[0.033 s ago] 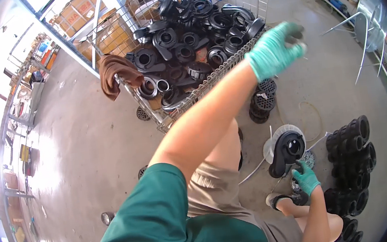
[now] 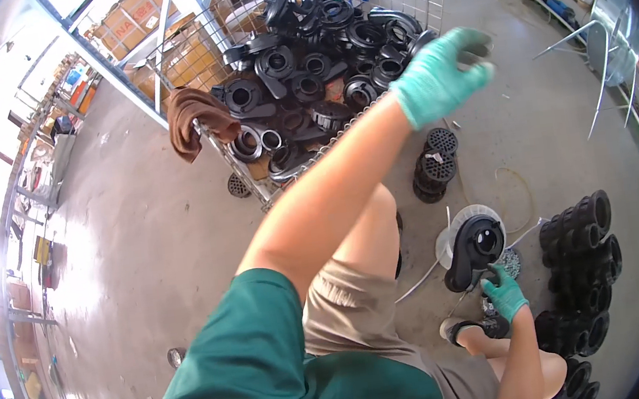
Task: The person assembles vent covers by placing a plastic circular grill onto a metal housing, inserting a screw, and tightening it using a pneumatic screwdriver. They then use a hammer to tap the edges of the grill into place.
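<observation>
My left hand [image 2: 442,79], in a green glove with greyish fingertips, is raised at the end of an outstretched arm beside the front right edge of a wire cage. Its thumb and fingers are apart, with nothing between them. Low on the right, my gloved right hand [image 2: 507,294] grips the lower edge of a black pump-like housing [image 2: 465,252] with a round opening. The housing lies over a white round tub [image 2: 490,212]; its underside is hidden. Beside that hand is a dish of small metal parts [image 2: 510,262].
The wire cage [image 2: 435,6] holds many similar black housings [image 2: 307,88], and a brown cloth [image 2: 194,119] hangs over its corner. Black perforated round parts [image 2: 436,165] are stacked on the floor. Black ring-shaped parts [image 2: 580,271] stand at right. A metal-legged chair [image 2: 608,44] is farther back.
My left hand has shifted slightly left and up, still with nothing in it. My right hand and the housing look almost unmoved.
</observation>
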The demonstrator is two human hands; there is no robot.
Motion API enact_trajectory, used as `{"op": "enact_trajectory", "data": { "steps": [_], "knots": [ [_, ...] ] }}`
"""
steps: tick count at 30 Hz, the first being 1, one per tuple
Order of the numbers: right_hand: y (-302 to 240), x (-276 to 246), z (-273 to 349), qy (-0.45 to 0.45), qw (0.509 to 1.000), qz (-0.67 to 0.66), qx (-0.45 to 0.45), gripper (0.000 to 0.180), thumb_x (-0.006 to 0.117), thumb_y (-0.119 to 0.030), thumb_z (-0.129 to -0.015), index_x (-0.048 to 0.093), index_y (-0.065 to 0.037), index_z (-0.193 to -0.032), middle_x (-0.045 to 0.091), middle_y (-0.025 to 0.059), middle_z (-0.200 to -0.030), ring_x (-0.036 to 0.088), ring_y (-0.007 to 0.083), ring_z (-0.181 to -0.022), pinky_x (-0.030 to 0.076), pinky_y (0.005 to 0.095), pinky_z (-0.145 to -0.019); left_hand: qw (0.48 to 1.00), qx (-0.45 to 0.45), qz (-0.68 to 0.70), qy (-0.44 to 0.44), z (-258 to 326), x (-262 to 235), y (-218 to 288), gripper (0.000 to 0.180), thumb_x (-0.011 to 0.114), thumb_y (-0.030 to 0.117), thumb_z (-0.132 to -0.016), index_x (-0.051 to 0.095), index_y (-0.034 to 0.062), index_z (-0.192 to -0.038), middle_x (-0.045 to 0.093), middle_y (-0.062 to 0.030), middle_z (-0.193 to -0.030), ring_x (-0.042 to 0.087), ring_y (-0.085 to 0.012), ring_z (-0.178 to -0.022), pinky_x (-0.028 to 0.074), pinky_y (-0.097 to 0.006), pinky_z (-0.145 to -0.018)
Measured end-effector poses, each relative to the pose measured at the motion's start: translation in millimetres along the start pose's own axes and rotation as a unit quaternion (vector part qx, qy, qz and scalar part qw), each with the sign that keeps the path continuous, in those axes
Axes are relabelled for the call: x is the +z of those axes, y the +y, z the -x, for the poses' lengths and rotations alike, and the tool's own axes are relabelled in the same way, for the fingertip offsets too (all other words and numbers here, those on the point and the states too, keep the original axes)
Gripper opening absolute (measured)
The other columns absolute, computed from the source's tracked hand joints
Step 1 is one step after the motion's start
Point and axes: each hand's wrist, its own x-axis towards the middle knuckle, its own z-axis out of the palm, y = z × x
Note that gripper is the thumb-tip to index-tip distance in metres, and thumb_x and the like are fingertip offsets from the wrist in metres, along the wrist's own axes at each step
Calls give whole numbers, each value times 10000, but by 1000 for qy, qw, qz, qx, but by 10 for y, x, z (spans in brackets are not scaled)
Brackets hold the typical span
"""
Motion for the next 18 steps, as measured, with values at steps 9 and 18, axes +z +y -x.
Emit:
{"op": "enact_trajectory", "data": {
  "steps": [9,18],
  "knots": [
    [131,36,94,-5,1000,23,4,564,678,-159,-948,481,-60,-1468,676,88,-1007,587,112,-734,516,296,-658,945,-210,-247,-29,2560,-1392,285,477,650,323,-999,573,47,-1381,682,-109,-1236,642,-182,-1102,512,-356,-979],
    [930,-48,44,-43,992,89,85,510,668,-128,-959,520,-68,-1443,639,62,-1022,593,138,-800,528,292,-699,738,-621,-136,226,6607,-577,-758,394,670,155,-952,609,-5,-1307,691,-161,-1252,665,-232,-1114,520,-351,-979]
  ]
}}
